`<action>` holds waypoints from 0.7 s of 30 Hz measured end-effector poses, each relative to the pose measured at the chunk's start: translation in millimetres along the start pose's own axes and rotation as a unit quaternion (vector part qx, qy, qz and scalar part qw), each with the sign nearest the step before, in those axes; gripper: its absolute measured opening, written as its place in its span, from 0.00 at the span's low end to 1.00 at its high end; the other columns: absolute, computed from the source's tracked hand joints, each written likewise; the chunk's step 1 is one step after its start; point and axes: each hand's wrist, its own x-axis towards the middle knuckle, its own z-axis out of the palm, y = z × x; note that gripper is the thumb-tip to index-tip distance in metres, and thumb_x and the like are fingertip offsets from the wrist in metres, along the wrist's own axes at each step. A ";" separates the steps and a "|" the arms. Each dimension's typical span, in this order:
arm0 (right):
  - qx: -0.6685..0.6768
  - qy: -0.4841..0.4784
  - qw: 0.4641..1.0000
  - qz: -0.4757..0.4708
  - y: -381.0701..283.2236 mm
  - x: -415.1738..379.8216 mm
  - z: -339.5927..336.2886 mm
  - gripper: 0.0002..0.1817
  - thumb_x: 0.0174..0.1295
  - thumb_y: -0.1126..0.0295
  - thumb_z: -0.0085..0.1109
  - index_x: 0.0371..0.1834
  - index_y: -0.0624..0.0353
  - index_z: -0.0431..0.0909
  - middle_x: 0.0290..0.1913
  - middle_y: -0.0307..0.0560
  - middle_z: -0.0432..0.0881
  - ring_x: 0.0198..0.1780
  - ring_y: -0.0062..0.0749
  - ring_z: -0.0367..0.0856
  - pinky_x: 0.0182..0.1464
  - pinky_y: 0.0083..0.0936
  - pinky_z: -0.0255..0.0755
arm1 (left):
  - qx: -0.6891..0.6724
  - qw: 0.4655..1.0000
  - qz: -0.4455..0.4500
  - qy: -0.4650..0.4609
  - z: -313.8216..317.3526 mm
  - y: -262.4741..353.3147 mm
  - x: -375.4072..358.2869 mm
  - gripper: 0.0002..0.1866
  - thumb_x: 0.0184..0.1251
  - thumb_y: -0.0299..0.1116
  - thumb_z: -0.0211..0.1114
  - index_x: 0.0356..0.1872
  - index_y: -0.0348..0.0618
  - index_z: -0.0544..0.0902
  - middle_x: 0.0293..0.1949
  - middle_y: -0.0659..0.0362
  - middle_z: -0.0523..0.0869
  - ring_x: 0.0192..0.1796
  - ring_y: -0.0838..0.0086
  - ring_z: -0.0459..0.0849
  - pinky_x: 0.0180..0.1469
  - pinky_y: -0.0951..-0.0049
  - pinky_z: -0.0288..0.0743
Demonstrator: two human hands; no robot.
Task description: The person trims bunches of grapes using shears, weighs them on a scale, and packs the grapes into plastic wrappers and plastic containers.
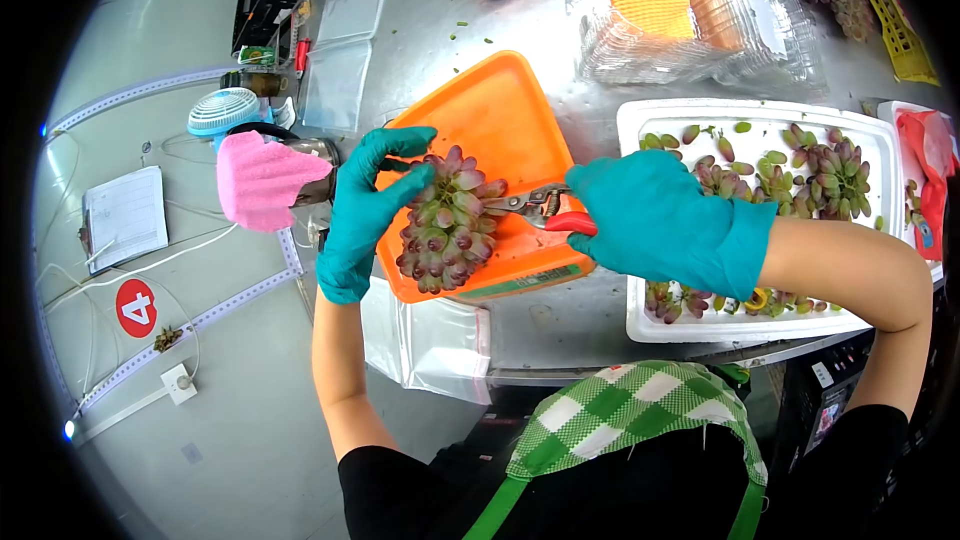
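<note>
Fingers of the left hand point(365, 212) wrap the grape bunch point(448, 220), holding it steady over the orange tray point(500, 110). The right hand point(665, 220) squeezes red-handled scissors point(545, 208), tips touching the bunch. More grapes lie in the white tray point(860, 135) nearby.

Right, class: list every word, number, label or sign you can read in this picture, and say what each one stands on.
"4": white digit on a red round sticker on the floor.
Paper sheet on the floor: print too small to read.
Green label strip on the front edge of the orange tray: blurred, unreadable.
Label on the clear plastic boxes: unreadable.
Nothing else is legible.
</note>
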 end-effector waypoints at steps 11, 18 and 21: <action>0.040 -0.004 0.999 0.030 -1.0 -3.2 -10.3 0.20 0.45 0.56 0.61 0.36 0.59 0.71 0.25 0.53 0.77 0.29 0.48 0.77 0.31 0.39 0.70 | 0.261 0.933 0.183 -0.168 23.3 17.7 12.5 0.23 0.39 0.31 0.71 0.43 0.46 0.79 0.43 0.57 0.78 0.52 0.60 0.72 0.50 0.66 0.69; 0.055 -0.008 0.998 0.034 6.0 0.6 -8.1 0.19 0.46 0.57 0.61 0.35 0.59 0.72 0.26 0.52 0.77 0.29 0.47 0.77 0.31 0.39 0.70 | 0.120 0.964 0.110 -0.210 8.3 10.2 17.7 0.18 0.47 0.20 0.64 0.43 0.44 0.80 0.43 0.57 0.79 0.53 0.66 0.73 0.53 0.69 0.69; 0.066 0.015 0.998 0.006 13.5 0.3 -1.1 0.19 0.46 0.58 0.61 0.35 0.59 0.71 0.28 0.52 0.77 0.29 0.47 0.77 0.32 0.39 0.70 | -0.008 0.987 -0.011 -0.162 4.0 11.5 14.7 0.19 0.48 0.17 0.61 0.44 0.44 0.80 0.45 0.57 0.78 0.52 0.70 0.74 0.53 0.72 0.69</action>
